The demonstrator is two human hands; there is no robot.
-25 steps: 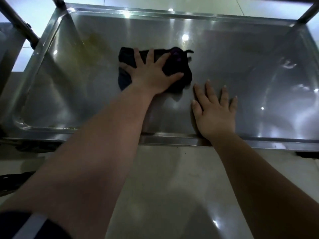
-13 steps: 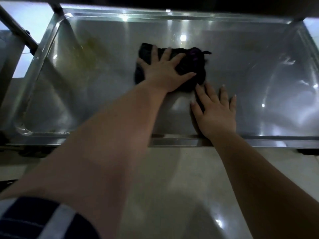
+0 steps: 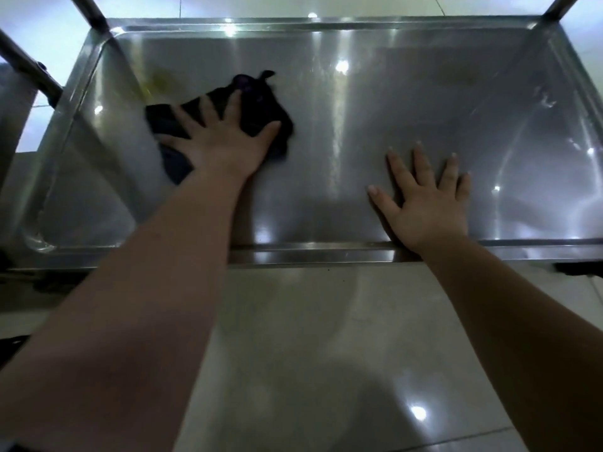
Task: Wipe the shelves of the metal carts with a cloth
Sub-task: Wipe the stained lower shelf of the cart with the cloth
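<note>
Black cloth (image 3: 258, 107) under flat left hand (image 3: 225, 145), right hand (image 3: 428, 207) resting on shelf (image 3: 359, 125)

Left hand (image 3: 225, 143) palm-down, fingers splayed wide, right hand (image 3: 425, 207) palm-down, fingers straight and spread

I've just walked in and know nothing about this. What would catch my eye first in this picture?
Two bare arms reach over a shiny metal cart shelf. The left hand presses flat on a dark cloth toward the shelf's left side, while the right hand rests spread on bare metal near the front rim. Just beyond the cloth, a yellowish smear marks the steel.
</note>
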